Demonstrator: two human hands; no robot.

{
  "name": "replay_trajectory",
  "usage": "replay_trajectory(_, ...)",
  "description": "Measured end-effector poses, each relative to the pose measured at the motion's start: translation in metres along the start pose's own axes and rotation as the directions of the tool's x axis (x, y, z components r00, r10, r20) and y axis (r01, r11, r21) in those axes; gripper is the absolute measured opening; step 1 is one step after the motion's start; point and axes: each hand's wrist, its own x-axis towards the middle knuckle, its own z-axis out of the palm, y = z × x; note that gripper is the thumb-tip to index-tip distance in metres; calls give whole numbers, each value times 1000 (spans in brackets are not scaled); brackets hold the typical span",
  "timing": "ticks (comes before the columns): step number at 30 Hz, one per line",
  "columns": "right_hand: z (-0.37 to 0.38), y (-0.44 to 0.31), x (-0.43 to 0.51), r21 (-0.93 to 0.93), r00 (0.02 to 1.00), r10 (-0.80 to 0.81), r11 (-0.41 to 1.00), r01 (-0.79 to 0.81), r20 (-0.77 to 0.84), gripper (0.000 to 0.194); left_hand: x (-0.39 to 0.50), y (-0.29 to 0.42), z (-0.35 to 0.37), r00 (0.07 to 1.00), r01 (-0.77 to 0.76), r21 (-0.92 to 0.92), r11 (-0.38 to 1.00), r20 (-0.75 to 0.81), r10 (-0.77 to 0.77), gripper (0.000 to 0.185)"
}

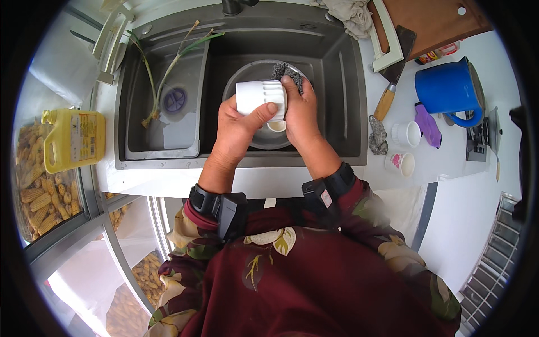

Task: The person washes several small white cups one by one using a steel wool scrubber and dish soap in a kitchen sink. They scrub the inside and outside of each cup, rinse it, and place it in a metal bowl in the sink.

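Over the right basin of the dark sink (341, 84), my left hand (242, 120) grips a white ribbed cup (257, 97), thumb across its side. My right hand (301, 105) holds a dark grey scouring pad (288, 72), with the thumb on top, close against the cup's ribbed end. Whether the right fingers also support the cup is hidden. Below both hands sits a round metal basin (236, 76). A pale rim of another small cup (276, 126) shows inside it, mostly covered by the hands and the held cup.
Green onions (168, 76) lie in the left tray (134, 139). A yellow jug (76, 139) stands left. On the right counter are a cleaver (391, 80), grey cloth (377, 137), white cup (406, 134), floral cup (400, 164), purple item (427, 126) and blue pitcher (446, 92).
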Motion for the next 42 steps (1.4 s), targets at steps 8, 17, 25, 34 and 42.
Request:
replay_trajectory(8, -6, -6, -9, -177, 774, -465, 798, 577, 430, 23, 9, -7, -17, 958, 246, -608, 755, 35, -284, 30)
replay_trajectory(17, -1, 0, 3, -269, 986, -64, 958, 103, 152, 47, -9, -16, -3, 986, 26, -87, 996, -163, -40, 31)
replay_trajectory(25, -4, -4, -2, -261, 895, -349, 869, 420, 279, 33, -3, -5, -8, 987, 109, -292, 950, -83, -139, 30)
replay_trajectory(34, -11, -4, -8, -237, 967, -147, 951, 196, 210, 34, 2, -3, 1, 986, -12, -137, 991, -164, -11, 24)
replay_trajectory(42, -1, 2, 1, -267, 992, -9, 963, 44, 128, 36, -8, -4, -5, 990, 31, -94, 995, -137, -44, 26)
